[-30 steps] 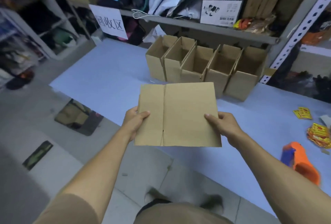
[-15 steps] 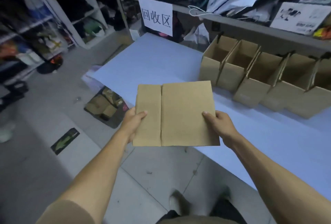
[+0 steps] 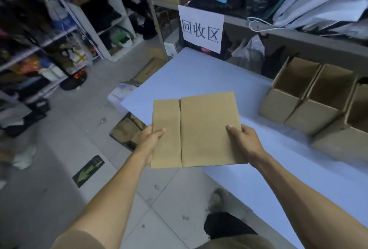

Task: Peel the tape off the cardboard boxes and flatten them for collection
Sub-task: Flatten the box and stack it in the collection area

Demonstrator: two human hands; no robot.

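A flattened brown cardboard box [image 3: 201, 129] is held level in front of me, over the near left corner of the pale blue table [image 3: 191, 77]. My left hand [image 3: 150, 142] grips its left edge, thumb on top. At the right edge, my right hand [image 3: 246, 141] holds it the same way, thumb on top and fingers hidden beneath. Several open upright cardboard boxes [image 3: 310, 97] stand in a row at the table's right.
A white paper sign [image 3: 201, 28] hangs from the shelf above the table's far end. Below the table's left corner sits a container of cardboard scraps [image 3: 127, 130]. Cluttered shelving [image 3: 59, 35] lines the left, with grey tiled floor [image 3: 59, 169] between.
My view has swung left: the sign and left shelves moved toward the centre, the row of boxes slid right. Both hands keep the same hold on the flattened box.
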